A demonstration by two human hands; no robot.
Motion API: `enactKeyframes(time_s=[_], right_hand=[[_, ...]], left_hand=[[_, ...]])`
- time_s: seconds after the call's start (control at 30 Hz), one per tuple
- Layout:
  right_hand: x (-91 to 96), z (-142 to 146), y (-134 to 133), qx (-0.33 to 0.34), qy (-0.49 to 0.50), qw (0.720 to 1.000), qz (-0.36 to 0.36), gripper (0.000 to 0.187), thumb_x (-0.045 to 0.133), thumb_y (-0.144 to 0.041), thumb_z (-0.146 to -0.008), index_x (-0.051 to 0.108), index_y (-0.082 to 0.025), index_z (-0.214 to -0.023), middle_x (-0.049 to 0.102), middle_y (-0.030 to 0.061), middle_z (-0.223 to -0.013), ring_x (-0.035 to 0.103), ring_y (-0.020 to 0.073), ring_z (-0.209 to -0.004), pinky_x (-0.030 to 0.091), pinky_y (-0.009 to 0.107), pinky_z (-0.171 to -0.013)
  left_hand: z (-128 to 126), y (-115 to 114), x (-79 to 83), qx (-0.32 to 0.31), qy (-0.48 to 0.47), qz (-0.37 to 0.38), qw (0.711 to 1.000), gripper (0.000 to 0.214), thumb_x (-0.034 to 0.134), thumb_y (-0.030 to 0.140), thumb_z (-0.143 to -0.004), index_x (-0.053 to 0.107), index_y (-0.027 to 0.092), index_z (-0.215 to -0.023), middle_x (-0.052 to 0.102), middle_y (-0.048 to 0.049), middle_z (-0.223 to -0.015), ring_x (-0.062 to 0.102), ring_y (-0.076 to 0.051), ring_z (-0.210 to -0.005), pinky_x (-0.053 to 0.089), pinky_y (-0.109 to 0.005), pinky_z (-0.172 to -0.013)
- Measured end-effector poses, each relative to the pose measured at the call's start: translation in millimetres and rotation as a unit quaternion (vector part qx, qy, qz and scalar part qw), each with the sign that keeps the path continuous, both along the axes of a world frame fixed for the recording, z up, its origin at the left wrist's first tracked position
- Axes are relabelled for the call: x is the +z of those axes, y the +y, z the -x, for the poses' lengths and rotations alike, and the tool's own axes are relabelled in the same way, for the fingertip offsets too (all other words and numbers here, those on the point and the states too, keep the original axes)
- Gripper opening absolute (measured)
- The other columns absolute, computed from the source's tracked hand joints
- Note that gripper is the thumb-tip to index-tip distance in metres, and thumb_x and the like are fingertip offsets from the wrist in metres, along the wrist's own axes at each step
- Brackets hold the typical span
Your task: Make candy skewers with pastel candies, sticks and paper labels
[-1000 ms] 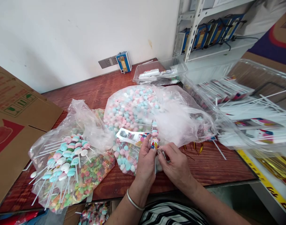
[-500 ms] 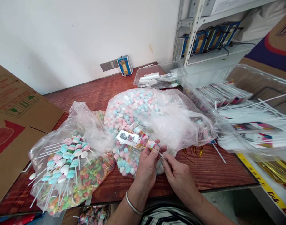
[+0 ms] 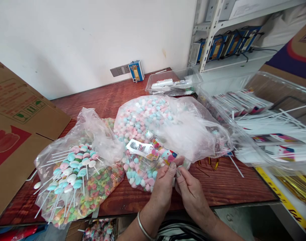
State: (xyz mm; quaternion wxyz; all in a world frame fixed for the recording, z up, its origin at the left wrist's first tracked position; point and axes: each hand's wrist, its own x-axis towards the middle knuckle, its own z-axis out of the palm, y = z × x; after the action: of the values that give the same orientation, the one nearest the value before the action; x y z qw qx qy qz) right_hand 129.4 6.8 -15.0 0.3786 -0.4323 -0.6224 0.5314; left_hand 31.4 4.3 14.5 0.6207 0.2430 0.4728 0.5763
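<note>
Candy packet (image 3: 156,151) tipped flatter, left hand (image 3: 165,187) and right hand (image 3: 191,191) pinching

A red-brown wooden desk (image 3: 97,97) is set against a white wall. On its left part a clear bag of lollipops and ring sweets (image 3: 75,174) is spread, and just beside it a larger bag of pastel sweets (image 3: 168,124) is heaped. A clear tray (image 3: 175,82) and a small blue box (image 3: 136,71) are placed at the far edge. Gold ties (image 3: 213,163) are scattered front right.
</note>
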Motion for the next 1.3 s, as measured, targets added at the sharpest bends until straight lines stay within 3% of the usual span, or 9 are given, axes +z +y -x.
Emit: enactKeyframes(time_s=[0.13,0.23,0.4,0.53,0.83,1.07,1.2,1.3], right_hand=[[5.1,2.7,4.9,-0.004,0.001,1.0,-0.016,0.028,0.036,-0.037,-0.097,0.053,-0.02,-0.083,0.054,-0.0008,-0.069,0.05,0.0144,-0.06,0.041,0.024,-0.055],[6.5,1.2,7.8,-0.005,-0.015,0.998,-0.056,0.027,0.036,-0.035,-0.098,0.054,-0.02,-0.084,0.055,-0.0014,-0.068,0.052,0.0142,-0.059,0.041,0.023,-0.054],[-3.4,-6.7,7.9,0.001,-0.097,0.976,-0.193,0.02,0.037,-0.025,-0.099,0.055,-0.02,-0.091,0.058,-0.0007,-0.069,0.055,0.0141,-0.058,0.04,0.023,-0.055],[-14.0,-7.8,4.4,-0.001,-0.153,0.947,-0.283,0.019,0.037,-0.021,-0.098,0.055,-0.019,-0.09,0.06,0.0021,-0.071,0.058,0.0162,-0.063,0.042,0.025,-0.059],[-4.9,-3.6,8.2,-0.023,-0.134,0.97,-0.2,0.02,0.035,-0.024,-0.098,0.052,-0.021,-0.086,0.055,-0.0024,-0.062,0.054,0.0139,-0.051,0.039,0.023,-0.049],[-11.3,-1.3,6.6,-0.003,-0.144,0.969,-0.201,0.022,0.035,-0.024,-0.097,0.054,-0.021,-0.086,0.059,0.0002,-0.065,0.058,0.0155,-0.055,0.042,0.024,-0.052],[-9.9,-2.4,6.0,0.045,-0.146,0.967,-0.204,0.024,0.035,-0.025,-0.097,0.055,-0.021,-0.084,0.059,0.0012,-0.066,0.058,0.0163,-0.059,0.044,0.025,-0.055],[-0.5,-2.3,10.4,0.025,-0.116,0.981,-0.153,0.019,0.039,-0.029,-0.098,0.055,-0.021,-0.104,0.065,0.0039,-0.084,0.063,0.0175,-0.074,0.05,0.027,-0.066]], left_hand=[[0.4,-3.5,-1.5,-0.011,0.056,-0.026,0.998,0.037,0.055,0.042,-0.088,0.072,0.018,-0.111,0.068,-0.009,-0.121,0.053,-0.026,-0.124,0.031,-0.039,-0.111],[3.9,-5.1,0.3,-0.009,0.018,-0.034,0.999,0.034,0.061,0.037,-0.085,0.07,0.021,-0.114,0.068,-0.0073,-0.121,0.055,-0.023,-0.119,0.036,-0.035,-0.106],[12.9,-0.5,6.4,0.14,-0.066,-0.024,0.988,0.022,0.067,0.037,-0.082,0.072,0.02,-0.095,0.071,-0.0032,-0.093,0.062,-0.014,-0.083,0.047,-0.026,-0.078],[18.6,3.0,2.7,0.141,-0.058,0.004,0.988,0.016,0.076,0.03,-0.073,0.07,0.015,-0.079,0.068,-0.0014,-0.078,0.057,-0.011,-0.07,0.045,-0.023,-0.07],[10.5,-1.3,-14.0,0.097,0.033,-0.049,0.993,0.013,0.071,0.029,-0.078,0.071,0.017,-0.083,0.067,-0.0006,-0.075,0.057,-0.012,-0.073,0.045,-0.025,-0.075],[17.7,2.9,-3.7,0.121,-0.04,0.006,0.992,0.023,0.074,0.033,-0.076,0.073,0.019,-0.095,0.071,-0.0033,-0.092,0.061,-0.012,-0.078,0.046,-0.023,-0.075],[20.2,4.7,-4.2,0.133,-0.104,0.007,0.986,0.017,0.076,0.029,-0.073,0.073,0.017,-0.084,0.071,-0.0026,-0.083,0.061,-0.011,-0.073,0.047,-0.023,-0.075],[19.5,5.1,-7.5,0.151,-0.089,0.003,0.985,0.017,0.077,0.027,-0.072,0.074,0.017,-0.084,0.071,-0.0023,-0.081,0.061,-0.012,-0.073,0.048,-0.024,-0.075]])
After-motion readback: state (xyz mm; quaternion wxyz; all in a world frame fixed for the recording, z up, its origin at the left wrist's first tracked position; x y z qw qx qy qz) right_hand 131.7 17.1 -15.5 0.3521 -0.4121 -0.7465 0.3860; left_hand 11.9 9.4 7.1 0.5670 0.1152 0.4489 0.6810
